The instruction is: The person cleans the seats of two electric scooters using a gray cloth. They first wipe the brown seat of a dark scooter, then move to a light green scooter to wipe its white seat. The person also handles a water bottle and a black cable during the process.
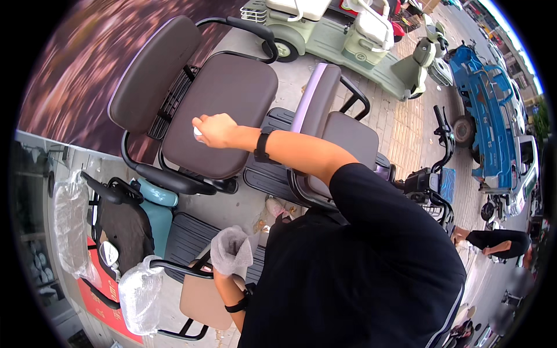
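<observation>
My right hand (215, 129) reaches over the brown padded seat (222, 95) of an electric tricycle, its fingers closed round a small white object (197, 131), mostly hidden. Behind that seat stands a brown backrest (154, 74). Lower in the view, my left hand (223, 274) is almost wholly covered by a bunched, whitish foam sheet (230, 250); its fingers cannot be seen. Both wrists wear black bands. A smaller front seat (350, 135) with a lilac-edged backrest is under and beyond my right arm.
Black armrests (252, 28) flank the brown seat. At lower left are a teal vehicle (159, 217), a tan seat (204, 300) and a plastic-wrapped armrest (141, 296). A pale green tricycle (326, 39) and a blue cargo tricycle (489, 117) stand farther off. A person (496, 243) is at right.
</observation>
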Action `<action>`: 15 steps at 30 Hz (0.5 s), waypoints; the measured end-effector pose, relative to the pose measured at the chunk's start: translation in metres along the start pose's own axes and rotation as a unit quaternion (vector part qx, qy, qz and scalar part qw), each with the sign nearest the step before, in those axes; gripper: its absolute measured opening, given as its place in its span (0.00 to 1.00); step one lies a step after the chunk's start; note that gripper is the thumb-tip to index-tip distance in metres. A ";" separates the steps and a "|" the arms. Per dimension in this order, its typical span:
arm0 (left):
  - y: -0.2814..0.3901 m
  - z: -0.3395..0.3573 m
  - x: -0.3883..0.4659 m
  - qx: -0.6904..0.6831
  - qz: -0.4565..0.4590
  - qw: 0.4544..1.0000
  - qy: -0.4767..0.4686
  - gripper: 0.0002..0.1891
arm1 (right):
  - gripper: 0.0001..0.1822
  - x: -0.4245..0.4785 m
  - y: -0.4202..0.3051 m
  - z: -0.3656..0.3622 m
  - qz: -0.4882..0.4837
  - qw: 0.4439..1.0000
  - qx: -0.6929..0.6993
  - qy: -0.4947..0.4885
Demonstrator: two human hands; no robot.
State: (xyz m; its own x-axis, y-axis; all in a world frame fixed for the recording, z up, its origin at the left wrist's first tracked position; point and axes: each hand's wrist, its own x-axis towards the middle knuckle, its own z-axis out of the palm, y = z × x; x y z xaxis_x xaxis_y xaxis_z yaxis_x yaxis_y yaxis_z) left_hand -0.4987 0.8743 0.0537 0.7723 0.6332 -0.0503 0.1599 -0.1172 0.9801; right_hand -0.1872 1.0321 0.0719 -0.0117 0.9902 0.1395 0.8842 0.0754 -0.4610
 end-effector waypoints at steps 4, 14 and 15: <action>0.072 0.007 0.053 0.151 0.032 0.966 -0.207 0.26 | 0.18 0.016 0.033 0.067 0.108 0.994 0.023 -0.015; 0.059 0.007 0.078 0.071 0.011 0.994 -0.087 0.29 | 0.29 0.041 0.042 0.057 0.143 0.989 0.020 -0.029; 0.060 0.013 0.087 0.062 0.014 0.995 -0.078 0.30 | 0.29 0.041 0.050 0.056 0.165 0.986 0.021 -0.012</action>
State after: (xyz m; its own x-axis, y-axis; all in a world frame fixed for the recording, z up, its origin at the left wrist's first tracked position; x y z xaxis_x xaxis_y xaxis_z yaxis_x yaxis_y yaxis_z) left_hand -0.4141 0.9121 0.1058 0.8626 0.5021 -0.0612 0.2029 -0.2327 0.9511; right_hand -0.1693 1.0826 0.0054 0.2618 0.9641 -0.0438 0.8219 -0.2465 -0.5136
